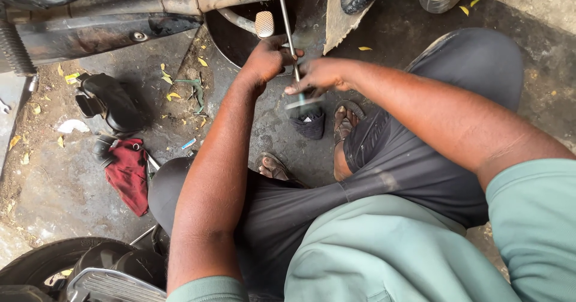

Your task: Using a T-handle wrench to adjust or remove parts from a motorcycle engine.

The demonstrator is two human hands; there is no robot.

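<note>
Far left of the fingers, a motorcycle's exhaust pipe (102, 35) runs along the top edge, with a spring-wound shock absorber (13, 49) at its left end. Below these, on the oily concrete floor (60, 182), lie a black moulded cover (111, 101) and a dark red rag (129, 173), both well apart from the hands and set aside within arm's reach. At the lower left edge a tyre (42, 260) and a ribbed metal footrest (114, 285) enter the view. Nearer the fingers, a small green tool (195, 91) rests among yellow leaves. The left hand (264, 59) is closed in a fist around a long thin metal rod (289, 35), gripping it just below a chromed foot pedal (264, 23); the grip appears to steady the rod upright. Immediately right, the right hand (321, 75) pinches the same rod lower down, fingers curled on it, though the fingertips blur. The rod's lower end meets a black rubber piece (310, 124) on the floor directly beneath the fingers, seemingly serving as a base. Just right of that piece, a sandalled foot (345, 122) rests close by.
</note>
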